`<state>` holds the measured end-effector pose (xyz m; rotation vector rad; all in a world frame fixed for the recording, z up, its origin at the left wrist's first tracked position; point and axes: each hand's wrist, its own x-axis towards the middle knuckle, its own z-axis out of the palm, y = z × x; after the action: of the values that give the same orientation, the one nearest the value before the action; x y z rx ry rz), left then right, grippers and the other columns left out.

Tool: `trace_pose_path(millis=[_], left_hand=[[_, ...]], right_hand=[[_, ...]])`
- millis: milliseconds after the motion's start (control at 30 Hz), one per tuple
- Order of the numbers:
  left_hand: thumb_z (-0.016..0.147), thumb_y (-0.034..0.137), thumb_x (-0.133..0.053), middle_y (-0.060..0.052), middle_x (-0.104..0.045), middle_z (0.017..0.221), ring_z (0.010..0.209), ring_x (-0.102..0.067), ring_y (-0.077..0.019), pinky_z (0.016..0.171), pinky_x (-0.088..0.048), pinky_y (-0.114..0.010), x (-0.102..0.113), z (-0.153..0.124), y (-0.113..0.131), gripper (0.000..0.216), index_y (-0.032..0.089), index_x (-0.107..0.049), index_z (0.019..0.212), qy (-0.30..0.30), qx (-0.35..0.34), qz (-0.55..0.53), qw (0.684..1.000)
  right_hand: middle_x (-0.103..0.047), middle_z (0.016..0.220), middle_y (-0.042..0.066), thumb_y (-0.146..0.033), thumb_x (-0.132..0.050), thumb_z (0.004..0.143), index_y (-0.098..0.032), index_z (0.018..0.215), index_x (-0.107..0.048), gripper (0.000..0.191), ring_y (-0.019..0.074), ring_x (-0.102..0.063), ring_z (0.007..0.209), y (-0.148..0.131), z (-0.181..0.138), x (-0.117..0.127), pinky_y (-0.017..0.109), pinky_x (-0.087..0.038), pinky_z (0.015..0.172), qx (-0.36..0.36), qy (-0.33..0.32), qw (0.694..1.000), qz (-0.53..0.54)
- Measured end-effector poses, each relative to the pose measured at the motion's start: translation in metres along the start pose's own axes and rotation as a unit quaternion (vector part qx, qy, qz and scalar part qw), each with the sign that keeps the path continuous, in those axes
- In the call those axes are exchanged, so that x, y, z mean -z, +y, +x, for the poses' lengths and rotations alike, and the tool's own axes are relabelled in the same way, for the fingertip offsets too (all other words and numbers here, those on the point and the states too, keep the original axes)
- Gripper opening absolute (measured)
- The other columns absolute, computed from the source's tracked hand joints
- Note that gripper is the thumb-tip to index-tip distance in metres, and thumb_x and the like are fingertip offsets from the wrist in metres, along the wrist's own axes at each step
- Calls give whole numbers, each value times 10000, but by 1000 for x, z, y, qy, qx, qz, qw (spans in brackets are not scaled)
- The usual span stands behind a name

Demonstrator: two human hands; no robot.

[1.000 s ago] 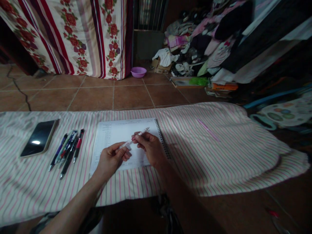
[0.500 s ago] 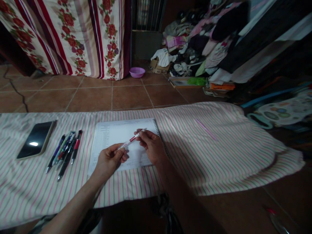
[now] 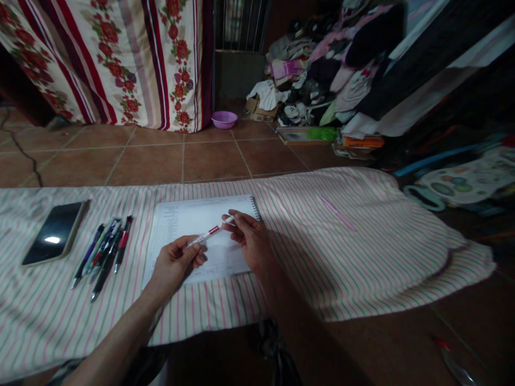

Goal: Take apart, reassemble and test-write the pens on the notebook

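Observation:
A thin white pen with a red band (image 3: 209, 232) is held over a spiral-bound sheet of ruled paper (image 3: 189, 222). My left hand (image 3: 175, 262) pinches the pen's near end. My right hand (image 3: 249, 241) pinches its far end with fingertips. Both hands hover just above the paper, which lies on a pink-and-green striped cloth (image 3: 341, 252).
Several pens (image 3: 102, 254) lie side by side left of the paper, with a dark phone (image 3: 52, 233) further left. A pink stick (image 3: 337, 213) rests on the cloth at right. Beyond are tiled floor, a purple bowl (image 3: 224, 119), floral curtain and piled clothes.
My right hand has slid along the pen toward its far tip, showing more of the barrel and its red band. The view drifted slightly.

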<state>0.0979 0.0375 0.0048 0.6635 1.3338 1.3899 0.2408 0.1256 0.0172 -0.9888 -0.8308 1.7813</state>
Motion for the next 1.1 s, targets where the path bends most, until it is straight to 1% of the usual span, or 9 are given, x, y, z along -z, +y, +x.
trace_pose_path(millis=[133,367,467,533,700,933,1100], left_hand=[[636,322,-723,-19,-622,545,467,-515,-87,495,-400,-222,0,0,0,315,103,-647,849,7,-3,-2,1000],[624,313,-731,-13,-625,548,473,-517,-92,494,-404,-230,1,3,-7,333,114,-647,878,33,-22,-10,999],[640,317,-719,-18,-617,551,476,-520,-98,493,-408,-235,0,2,-3,317,106,-650,866,19,-22,-6,1000],[650,321,-710,-21,-614,552,470,-518,-96,483,-403,-229,0,0,0,305,101,-648,852,9,-15,4,1000],[660,334,-701,-13,-610,553,466,-518,-88,467,-387,-214,0,-1,2,309,106,-635,858,2,-2,23,1000],[647,357,-706,-5,-606,568,474,-513,-91,475,-393,-228,-1,0,-4,335,116,-633,868,4,-24,20,1000],[673,360,-685,-9,-611,565,469,-506,-86,474,-393,-219,0,1,-5,328,118,-646,891,6,-18,56,998]], right_hand=[[-719,895,53,-378,-681,680,-206,914,-683,290,129,-676,698,-2,0,0,152,-406,465,-2,6,1000,-11],[-719,873,45,-377,-693,666,-202,865,-691,265,119,-665,666,-2,1,0,152,-403,461,2,10,1000,-19],[-718,910,44,-353,-700,658,-222,925,-675,299,119,-666,675,-2,0,-1,159,-411,465,-14,3,1000,21],[-719,915,40,-334,-707,650,-228,931,-674,302,110,-664,673,-3,0,-1,153,-407,463,-25,-7,999,39],[-719,872,30,-322,-714,636,-209,844,-693,238,91,-648,655,-4,0,-1,136,-392,456,-18,4,999,28],[-715,856,37,-331,-716,633,-192,818,-683,234,108,-647,652,0,1,-2,157,-424,465,6,31,999,19],[-715,871,35,-286,-716,656,-206,910,-656,273,103,-648,654,2,0,-4,161,-464,482,-38,13,997,69]])
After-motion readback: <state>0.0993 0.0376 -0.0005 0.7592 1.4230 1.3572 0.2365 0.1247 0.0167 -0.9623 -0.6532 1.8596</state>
